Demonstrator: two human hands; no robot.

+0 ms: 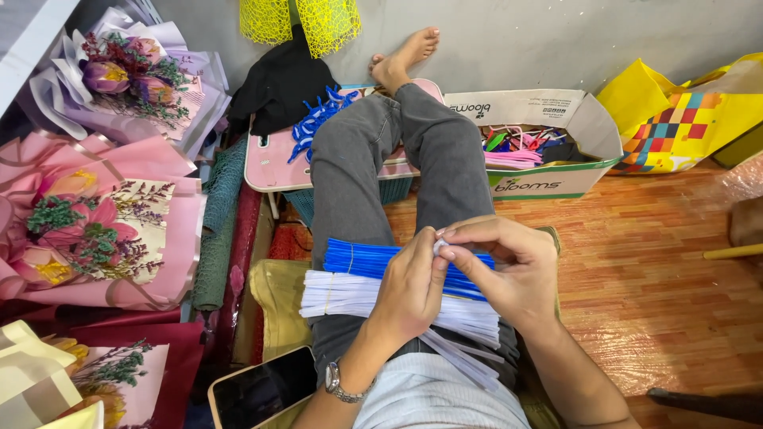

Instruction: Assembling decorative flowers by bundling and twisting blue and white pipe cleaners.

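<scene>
The person's left hand (pixel 409 290) and right hand (pixel 509 270) pinch together the end of one white pipe cleaner (pixel 439 246), just above the lap. Under the hands lie a white bundle (pixel 342 294) and a blue bundle (pixel 358 258), both full. Behind the knees, finished blue pieces (pixel 318 123) rest on a pink tray (pixel 270 163). I judge the work is early.
</scene>
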